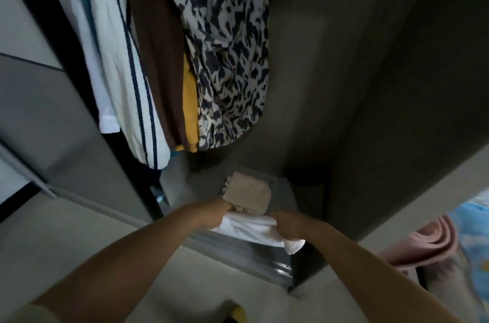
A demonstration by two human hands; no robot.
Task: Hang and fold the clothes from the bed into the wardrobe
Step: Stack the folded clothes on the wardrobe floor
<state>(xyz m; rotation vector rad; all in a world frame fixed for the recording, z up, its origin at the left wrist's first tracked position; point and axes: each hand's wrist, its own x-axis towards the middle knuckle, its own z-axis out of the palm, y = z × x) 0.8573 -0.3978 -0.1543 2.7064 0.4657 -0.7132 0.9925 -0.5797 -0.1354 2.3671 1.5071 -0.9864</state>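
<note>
White folded garment (251,228) held low at wardrobe (370,84) threshold, stretched between both hands. Left hand (211,215) grips its left edge, fingers curled into cloth; right hand (288,224) clenches its right end, loose corner hanging below fist. Just beyond garment, on wardrobe floor: beige folded cloth (250,193) atop grey folded piece (283,194). Hanging above: white navy-striped garment (116,58), brown garment (156,44), yellow garment (190,108), black-and-white patterned garment (225,44). Pink rolled cloth (426,246) at right.
</note>
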